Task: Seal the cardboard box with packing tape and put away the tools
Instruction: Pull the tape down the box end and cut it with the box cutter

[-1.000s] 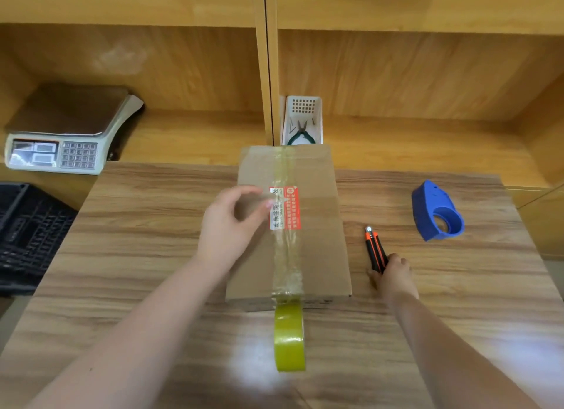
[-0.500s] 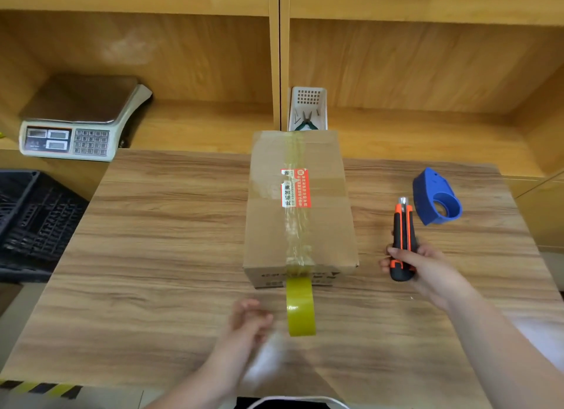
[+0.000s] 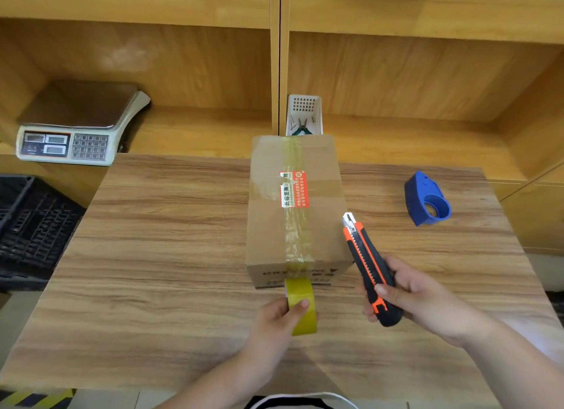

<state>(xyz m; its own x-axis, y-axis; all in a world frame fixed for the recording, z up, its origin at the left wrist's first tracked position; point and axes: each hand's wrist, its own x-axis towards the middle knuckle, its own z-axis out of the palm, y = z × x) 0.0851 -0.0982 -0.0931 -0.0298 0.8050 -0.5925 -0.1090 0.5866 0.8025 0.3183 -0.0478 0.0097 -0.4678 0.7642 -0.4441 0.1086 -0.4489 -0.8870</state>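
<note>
A brown cardboard box (image 3: 268, 219) stands in the middle of the wooden table (image 3: 158, 256), with clear tape running along its top seam and a red-and-white label. A yellowish tape roll (image 3: 302, 308) hangs off the box's near face, still joined to that strip. My left hand (image 3: 274, 323) grips the roll from the left. My right hand (image 3: 421, 302) holds an orange-and-black utility knife (image 3: 367, 265) with its tip pointing up toward the box's near right corner.
A blue tape dispenser (image 3: 427, 199) lies on the table's right side. On the shelf behind sit a white basket (image 3: 305, 114) with pliers and a weighing scale (image 3: 76, 125). A black crate (image 3: 27, 225) stands left of the table.
My left hand left the box top, came down to the near side and took hold of the tape roll. My right hand picked the knife off the table and brought it toward the box.
</note>
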